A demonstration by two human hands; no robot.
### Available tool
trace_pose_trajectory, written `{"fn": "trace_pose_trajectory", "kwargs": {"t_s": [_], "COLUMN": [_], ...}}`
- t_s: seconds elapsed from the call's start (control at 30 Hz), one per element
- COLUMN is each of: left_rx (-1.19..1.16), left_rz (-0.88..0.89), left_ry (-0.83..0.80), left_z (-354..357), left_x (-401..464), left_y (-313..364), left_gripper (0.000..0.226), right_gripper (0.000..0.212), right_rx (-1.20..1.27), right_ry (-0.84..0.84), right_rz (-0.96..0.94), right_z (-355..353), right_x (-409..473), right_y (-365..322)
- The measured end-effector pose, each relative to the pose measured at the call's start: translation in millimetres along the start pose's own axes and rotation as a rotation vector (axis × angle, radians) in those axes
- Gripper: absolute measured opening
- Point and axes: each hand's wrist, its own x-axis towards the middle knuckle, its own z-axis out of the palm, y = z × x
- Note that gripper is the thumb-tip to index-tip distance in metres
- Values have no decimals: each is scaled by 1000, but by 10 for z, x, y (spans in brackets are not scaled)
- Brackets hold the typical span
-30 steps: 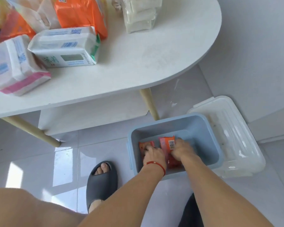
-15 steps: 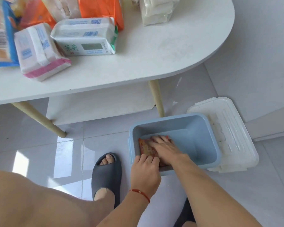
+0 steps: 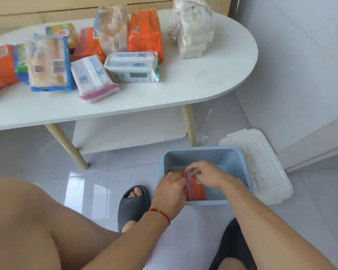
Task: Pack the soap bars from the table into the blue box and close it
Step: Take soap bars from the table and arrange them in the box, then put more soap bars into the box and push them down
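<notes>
Blue box [image 3: 236, 162] seen as smooth matt plastic; lid [image 3: 265, 164] as translucent white plastic; soap packs [image 3: 144, 34] wrapped in glossy crinkled film; table [image 3: 193, 78] finished smooth matt white; floor tiles [image 3: 82, 184] glazed, reflective

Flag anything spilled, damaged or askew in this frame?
Nothing spilled or broken. The soap packs lie in a loose jumble on the table, some leaning on others. The lid sits off the blue box on the floor, expected mid-packing. Both hands, left and right, arrange orange packs inside.
</notes>
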Motion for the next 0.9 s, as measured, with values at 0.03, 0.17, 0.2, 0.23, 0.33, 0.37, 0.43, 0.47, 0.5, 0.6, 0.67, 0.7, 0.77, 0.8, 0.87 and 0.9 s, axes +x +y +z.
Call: {"fn": "trace_pose_trajectory", "kwargs": {"t_s": [0.03, 0.17, 0.2, 0.23, 0.33, 0.37, 0.43, 0.47, 0.5, 0.6, 0.67, 0.7, 0.77, 0.8, 0.87, 0.9], "left_rx": [-36, -192, -230, -246, -199, -162, -82, -54, -5, 50, -155, -240, -353, -413, -564, -642], "left_rz": [25, 6, -17, -13, 23, 9, -80, -145, -223, -423, -502, -537, -590, -618, -670, -685], "left_ry": [54, 305, 369, 423, 527, 551, 587, 589, 590, 563, 572, 575, 577, 579, 557, 536], "left_z": [-191, -1078, -1349, -1589, -2373, -2590, -2975, -3101, -3221, -3271, -3182, -3128, -3092, -3117, -3212, -3256], "left_x": [-7, -116, -160, -186, -253, -224, -125, -39, 42, 271, 362, 391, 440, 458, 471, 446], "left_y": [5, -80, -129, -152, -363, -474, -741, -865, -986, -1222, -1277, -1297, -1342, -1362, -1356, -1349], "left_gripper": [21, 28, 30, 30, 27, 26, 25, 25, 26, 42, 44, 41, 37, 36, 30, 18], "right_gripper": [48, 35, 34, 34, 31, 30, 30, 27, 24, 47, 51, 47, 38, 36, 36, 38], "right_rx": [34, 82, 99, 116, 173, 185, 163, 130, 63, -311, -516, -547, -509, -481, -428, -403], "right_ry": [-1, -13, -18, -9, 169, 290, 527, 604, 645, 672, 773, 836, 918, 935, 962, 967], "right_rz": [-12, -216, -298, -370, -587, -640, -734, -748, -744, -561, -439, -412, -398, -403, -436, -452], "right_z": [-93, -481, -555, -624, -728, -737, -749, -748, -742, -615, -436, -345, -219, -177, -126, -101], "right_x": [-90, -515, -613, -724, -967, -980, -890, -806, -691, -352, -212, -177, -174, -209, -294, -350], "right_y": [-123, -881, -1122, -1326, -2011, -2201, -2590, -2740, -2924, -3320, -3460, -3487, -3479, -3451, -3357, -3297]}}
